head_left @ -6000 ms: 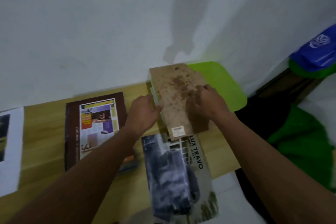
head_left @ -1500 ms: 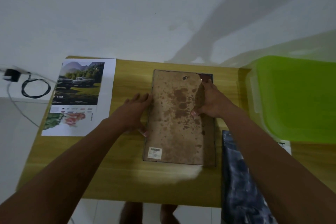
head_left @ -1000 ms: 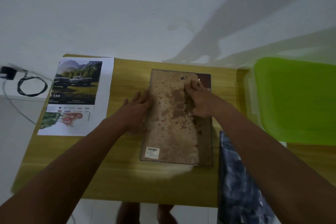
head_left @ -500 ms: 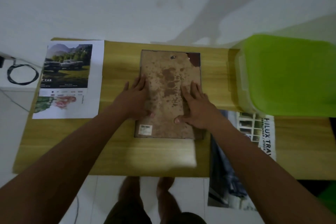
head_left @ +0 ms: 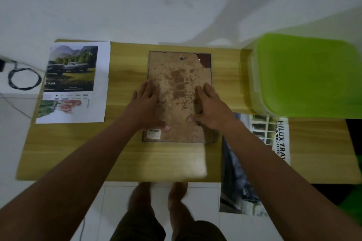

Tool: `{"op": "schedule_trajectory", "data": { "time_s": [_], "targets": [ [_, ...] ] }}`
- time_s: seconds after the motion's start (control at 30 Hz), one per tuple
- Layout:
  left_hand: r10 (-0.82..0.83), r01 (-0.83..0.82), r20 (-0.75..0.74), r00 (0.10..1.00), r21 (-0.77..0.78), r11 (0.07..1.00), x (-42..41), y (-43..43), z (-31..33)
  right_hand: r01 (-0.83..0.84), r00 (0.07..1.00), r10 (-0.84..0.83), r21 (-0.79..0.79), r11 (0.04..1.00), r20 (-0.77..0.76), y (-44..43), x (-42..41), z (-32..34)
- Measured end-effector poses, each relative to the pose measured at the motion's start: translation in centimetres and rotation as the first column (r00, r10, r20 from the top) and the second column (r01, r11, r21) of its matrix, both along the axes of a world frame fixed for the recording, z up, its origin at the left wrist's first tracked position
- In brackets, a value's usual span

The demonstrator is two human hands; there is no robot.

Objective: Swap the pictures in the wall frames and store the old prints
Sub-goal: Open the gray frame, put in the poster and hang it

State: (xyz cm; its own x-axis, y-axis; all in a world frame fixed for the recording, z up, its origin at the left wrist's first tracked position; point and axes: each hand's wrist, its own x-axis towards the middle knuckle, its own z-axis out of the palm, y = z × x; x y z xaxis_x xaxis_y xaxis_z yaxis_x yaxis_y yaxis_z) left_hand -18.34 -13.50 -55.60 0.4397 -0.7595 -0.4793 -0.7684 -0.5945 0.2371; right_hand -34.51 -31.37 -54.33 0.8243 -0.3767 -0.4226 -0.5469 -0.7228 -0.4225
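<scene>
With my left hand point(head_left: 146, 106) and right hand point(head_left: 208, 107) flat, fingers straight, on the backing board point(head_left: 176, 72) of the face-down frame point(head_left: 205, 60) on the bench point(head_left: 121, 158), I fear uneven pressing may split the board from its chipped far corner.

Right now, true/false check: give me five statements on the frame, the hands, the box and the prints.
1. The frame lies face down on the table, stained backing up. True.
2. The left hand and the right hand both rest flat on the backing. True.
3. The green box stands left of the frame. False: it stands to the right of the frame.
4. The backing's far right corner is whole. False: that corner is torn away and the dark frame shows there.
5. The Hilux print overhangs the table's near edge. True.
</scene>
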Motion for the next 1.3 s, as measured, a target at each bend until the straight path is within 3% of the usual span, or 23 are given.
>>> {"op": "schedule_trajectory", "data": {
  "time_s": [0.17, 0.37, 0.57, 0.67, 0.83, 0.9, 1.0, 1.13, 1.2, 1.3],
  "targets": [
    [0.053, -0.057, -0.060, 0.997, -0.074, 0.996, -1.3, 0.6, -0.4, -0.027, 0.999, 0.025, -0.048, 0.998, -0.041, 0.5, -0.9, -0.4],
    [0.038, -0.038, -0.013, 0.999, 0.009, 0.999, -1.4, -0.2, -0.1, -0.094, 0.993, 0.085, -0.123, 0.988, -0.081, 0.5, -0.7, -0.3],
    [0.215, -0.217, -0.023, 0.976, -0.118, 0.969, -2.3, 0.7, 0.8, 0.088, 0.996, -0.091, -0.130, 0.988, -0.022, 0.7, -0.9, 0.8],
    [0.317, -0.318, -0.033, 0.948, -0.150, 0.936, -3.1, 0.4, 1.1, 0.164, 0.985, -0.166, -0.043, 0.986, -0.043, 0.8, -0.8, 0.8],
    [0.471, -0.547, -0.302, 0.829, -0.256, 0.797, -2.0, 0.3, 1.0, 0.297, 0.955, -0.296, 0.076, 0.952, -0.024, 0.7, -0.8, 0.7],
    [0.493, -0.660, -0.469, 0.733, -0.315, 0.682, -1.9, 0.7, 1.7, 0.337, 0.941, -0.337, 0.106, 0.935, -0.018, 0.5, -0.9, 0.7],
    [0.391, -0.772, -0.719, 0.574, -0.316, 0.552, -2.1, 1.1, 3.6, 0.392, 0.913, -0.406, 0.200, 0.898, 0.031, 0.3, -1.3, 1.1],
    [0.184, -0.773, -0.870, 0.459, -0.289, 0.564, -2.3, 1.6, 7.1, 0.462, 0.841, -0.534, 0.399, 0.792, 0.086, 0.4, -1.3, 2.5],
    [0.154, -0.739, -0.840, 0.520, -0.352, 0.574, -2.1, 1.5, 8.9, 0.442, 0.829, -0.544, 0.448, 0.777, 0.126, 0.9, -0.8, 3.7],
    [0.114, -0.569, -0.672, 0.732, -0.510, 0.645, -2.2, 0.9, 11.6, 0.376, 0.817, -0.529, 0.482, 0.791, 0.230, 2.1, 0.7, 6.5]
  ]
}}
